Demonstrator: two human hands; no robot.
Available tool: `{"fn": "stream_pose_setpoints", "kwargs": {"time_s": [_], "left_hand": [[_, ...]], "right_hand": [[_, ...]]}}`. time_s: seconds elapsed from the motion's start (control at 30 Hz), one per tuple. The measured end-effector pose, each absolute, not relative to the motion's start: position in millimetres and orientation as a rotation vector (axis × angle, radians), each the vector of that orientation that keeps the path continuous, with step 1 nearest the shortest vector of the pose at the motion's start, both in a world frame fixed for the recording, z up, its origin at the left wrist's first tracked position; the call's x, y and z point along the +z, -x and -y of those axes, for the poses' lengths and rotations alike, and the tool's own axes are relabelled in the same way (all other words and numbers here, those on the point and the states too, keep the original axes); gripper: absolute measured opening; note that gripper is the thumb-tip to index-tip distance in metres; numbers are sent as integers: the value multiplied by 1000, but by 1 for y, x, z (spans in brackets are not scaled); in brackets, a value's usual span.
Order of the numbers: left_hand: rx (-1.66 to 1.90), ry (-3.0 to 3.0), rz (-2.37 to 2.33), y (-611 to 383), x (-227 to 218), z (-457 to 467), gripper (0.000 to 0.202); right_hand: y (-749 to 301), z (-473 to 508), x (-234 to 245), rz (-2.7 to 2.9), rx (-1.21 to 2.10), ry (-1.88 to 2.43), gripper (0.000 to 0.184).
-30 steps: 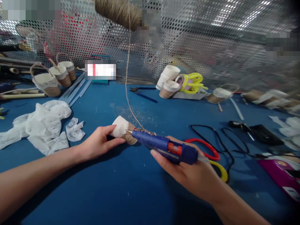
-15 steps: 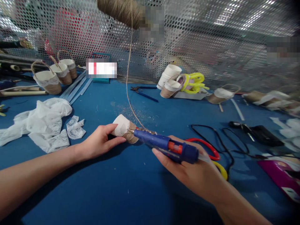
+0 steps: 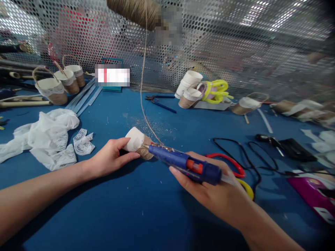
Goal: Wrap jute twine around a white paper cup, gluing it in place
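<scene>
My left hand (image 3: 110, 158) grips a white paper cup (image 3: 134, 140) that lies on its side on the blue table (image 3: 125, 209), its rim end partly wound with brown twine. My right hand (image 3: 211, 193) is closed round a blue glue gun (image 3: 185, 164), whose nozzle touches the twine-wrapped part of the cup. A strand of twine (image 3: 142, 87) runs up from the cup to a big twine spool (image 3: 131, 10) at the top.
White lace scraps (image 3: 49, 137) lie at the left. Finished twine-handled cups (image 3: 57, 85) stand at the back left, more cups (image 3: 190, 87) and yellow scissors (image 3: 216, 91) at the back middle. Red and yellow scissors (image 3: 235, 170), black cable (image 3: 248, 157) and a perforated metal screen (image 3: 235, 45) are close by.
Both hands stay nearly still; the glue gun's nozzle has shifted slightly along the cup's twine wrap.
</scene>
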State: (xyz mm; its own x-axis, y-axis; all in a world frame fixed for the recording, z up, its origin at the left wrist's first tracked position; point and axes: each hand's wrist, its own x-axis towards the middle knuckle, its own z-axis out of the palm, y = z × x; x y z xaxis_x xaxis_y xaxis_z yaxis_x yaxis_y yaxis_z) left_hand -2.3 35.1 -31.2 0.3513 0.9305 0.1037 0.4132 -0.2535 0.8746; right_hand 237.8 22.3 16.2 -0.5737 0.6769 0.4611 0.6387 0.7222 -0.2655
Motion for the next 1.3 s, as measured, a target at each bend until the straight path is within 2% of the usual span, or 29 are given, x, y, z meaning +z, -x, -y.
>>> {"fn": "stream_pose_setpoints", "kwargs": {"time_s": [0.4, 0.6, 0.8, 0.97, 1.13, 1.3], "left_hand": [[839, -1850, -1190, 3, -32, -35, 23], [830, -1834, -1175, 3, -30, -33, 23], [849, -1849, -1152, 2, -31, -33, 21], [861, -1871, -1172, 2, -31, -34, 19], [860, -1893, -1181, 2, -30, -33, 20], [839, -1899, -1171, 2, -30, -33, 21]], "right_hand": [[-239, -20, 13, 2384, 134, 1059, 8], [-235, -21, 18, 2347, 265, 1048, 12], [-234, -22, 23, 2341, 461, 1092, 7], [-232, -22, 26, 2352, 489, 1096, 10], [-231, -23, 23, 2322, 425, 1111, 6], [-231, -22, 26, 2352, 469, 1128, 13]]}}
